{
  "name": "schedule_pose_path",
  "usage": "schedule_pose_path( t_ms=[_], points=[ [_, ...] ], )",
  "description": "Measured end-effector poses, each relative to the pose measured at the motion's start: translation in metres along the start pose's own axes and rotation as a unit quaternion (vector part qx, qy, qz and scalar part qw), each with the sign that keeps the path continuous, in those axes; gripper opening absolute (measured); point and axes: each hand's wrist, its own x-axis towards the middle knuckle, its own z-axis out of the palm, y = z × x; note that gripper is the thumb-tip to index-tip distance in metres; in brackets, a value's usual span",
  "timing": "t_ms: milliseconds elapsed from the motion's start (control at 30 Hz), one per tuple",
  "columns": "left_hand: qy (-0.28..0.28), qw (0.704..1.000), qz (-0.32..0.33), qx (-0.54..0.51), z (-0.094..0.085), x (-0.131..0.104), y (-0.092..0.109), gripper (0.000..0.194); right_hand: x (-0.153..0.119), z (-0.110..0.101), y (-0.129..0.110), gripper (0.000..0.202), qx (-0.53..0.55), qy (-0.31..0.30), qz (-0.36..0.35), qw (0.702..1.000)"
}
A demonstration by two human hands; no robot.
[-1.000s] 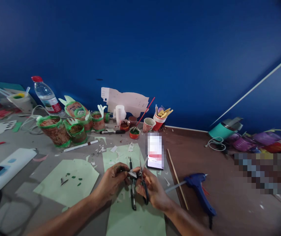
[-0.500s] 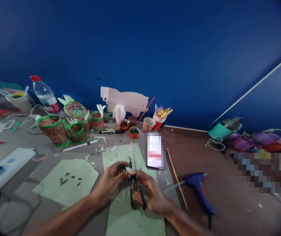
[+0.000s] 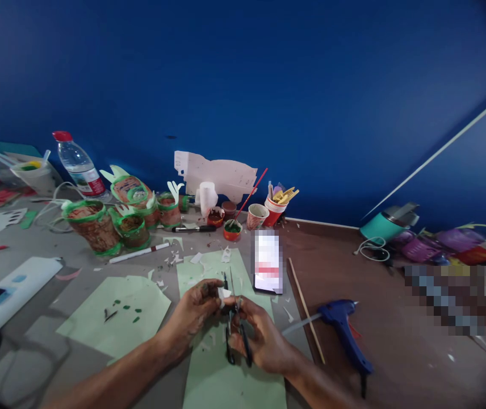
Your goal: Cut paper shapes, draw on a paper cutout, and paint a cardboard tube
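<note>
Scissors (image 3: 247, 344), one pair, swung left.

Both hands (image 3: 226, 318) meet close, fingers bent in a grip.

Blue glue gun (image 3: 347, 329), teal cup (image 3: 380, 226)

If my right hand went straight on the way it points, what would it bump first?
Probably the small white piece at the fingers of your left hand: your right hand, holding the scissors, points toward it, though depth is unclear.
</note>
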Motion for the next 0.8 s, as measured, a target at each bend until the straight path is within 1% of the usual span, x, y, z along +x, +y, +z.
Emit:
schedule_pose_path(
  t_ms=[67,167,233,300,367,500,633,800],
  points=[
    [0.008,1.000,0.018,-0.003,-0.002,0.002,-0.001,0.041,0.001,-0.002,-0.002,0.043,-0.027,0.012,-0.002,1.000],
    [0.021,0.999,0.038,-0.018,-0.005,0.005,-0.002,0.041,0.001,-0.005,-0.005,0.035,-0.067,0.047,-0.007,0.997],
    [0.028,0.998,0.041,-0.044,-0.007,0.005,-0.001,0.041,0.001,-0.006,-0.007,0.034,-0.095,0.056,0.013,0.994],
    [0.025,0.996,0.033,-0.079,-0.008,0.004,-0.001,0.041,0.000,-0.004,-0.010,0.032,-0.144,0.052,0.042,0.987],
    [0.019,0.993,0.021,-0.111,-0.009,0.003,-0.001,0.041,-0.001,-0.002,-0.013,0.028,-0.213,0.042,0.052,0.975],
    [0.012,0.989,0.002,-0.150,-0.007,0.001,0.000,0.040,-0.001,0.004,-0.017,0.023,-0.322,0.032,0.039,0.945],
    [0.007,0.986,-0.002,-0.165,-0.006,0.001,0.000,0.036,-0.001,0.007,-0.019,0.021,-0.387,0.036,0.042,0.921],
    [-0.020,0.981,0.001,-0.193,-0.006,0.001,-0.005,0.030,-0.002,0.009,-0.019,0.024,-0.454,0.035,0.043,0.889]
  ],
)
